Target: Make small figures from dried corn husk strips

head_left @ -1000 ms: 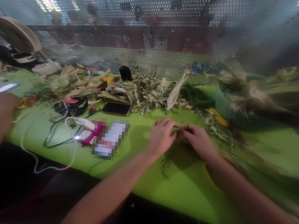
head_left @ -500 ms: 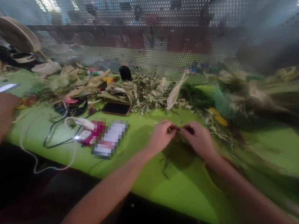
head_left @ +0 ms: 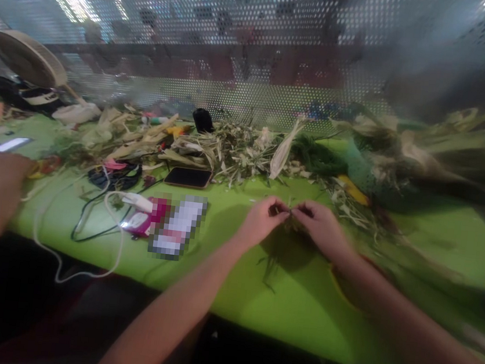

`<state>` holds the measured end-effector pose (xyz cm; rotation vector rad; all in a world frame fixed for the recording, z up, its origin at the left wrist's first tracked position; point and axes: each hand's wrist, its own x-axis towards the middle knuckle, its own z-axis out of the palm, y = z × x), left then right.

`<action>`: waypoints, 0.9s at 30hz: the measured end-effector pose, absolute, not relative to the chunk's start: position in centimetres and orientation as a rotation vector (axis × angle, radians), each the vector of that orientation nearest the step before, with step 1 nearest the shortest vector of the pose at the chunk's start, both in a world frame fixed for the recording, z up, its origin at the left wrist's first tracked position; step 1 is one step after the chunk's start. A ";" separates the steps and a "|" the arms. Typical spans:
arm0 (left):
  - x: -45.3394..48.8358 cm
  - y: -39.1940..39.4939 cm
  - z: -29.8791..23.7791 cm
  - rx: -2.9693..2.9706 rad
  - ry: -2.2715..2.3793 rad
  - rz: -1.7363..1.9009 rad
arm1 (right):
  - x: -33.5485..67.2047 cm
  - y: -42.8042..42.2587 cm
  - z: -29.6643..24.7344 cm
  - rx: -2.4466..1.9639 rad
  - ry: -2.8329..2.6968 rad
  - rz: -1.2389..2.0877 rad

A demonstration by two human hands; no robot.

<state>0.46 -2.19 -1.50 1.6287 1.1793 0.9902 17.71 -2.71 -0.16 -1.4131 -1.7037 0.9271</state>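
Above the green table point(head_left: 222, 285), my left hand point(head_left: 262, 219) and my right hand point(head_left: 319, 221) meet fingertip to fingertip. Both pinch a small bunch of thin, dried plant strands point(head_left: 292, 224), partly hidden by my fingers and their shadow. Below them, a few dark stems point(head_left: 270, 273) show against the green cover. Past my hands, a pale dried husk point(head_left: 284, 152) leans on a heap of dried leaves point(head_left: 246, 153).
Left of my arm are a blurred-out phone point(head_left: 179, 226), a magenta box point(head_left: 157, 216), a white cable point(head_left: 121, 238) and a dark phone point(head_left: 188, 177). A co-worker's hand point(head_left: 7, 173) is at far left. Large dried husks point(head_left: 424, 156) lie at right; a perforated screen point(head_left: 252, 95) stands behind.
Both hands stay in almost the same place, with small finger shifts around the plant strands. Slightly more of the strands shows below the fingertips. The other things have not visibly moved.
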 end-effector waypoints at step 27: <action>-0.2 -2.3 -1.2 1.184 1.006 1.254 | 19.4 -1.2 -0.5 -1.473 -1.839 0.787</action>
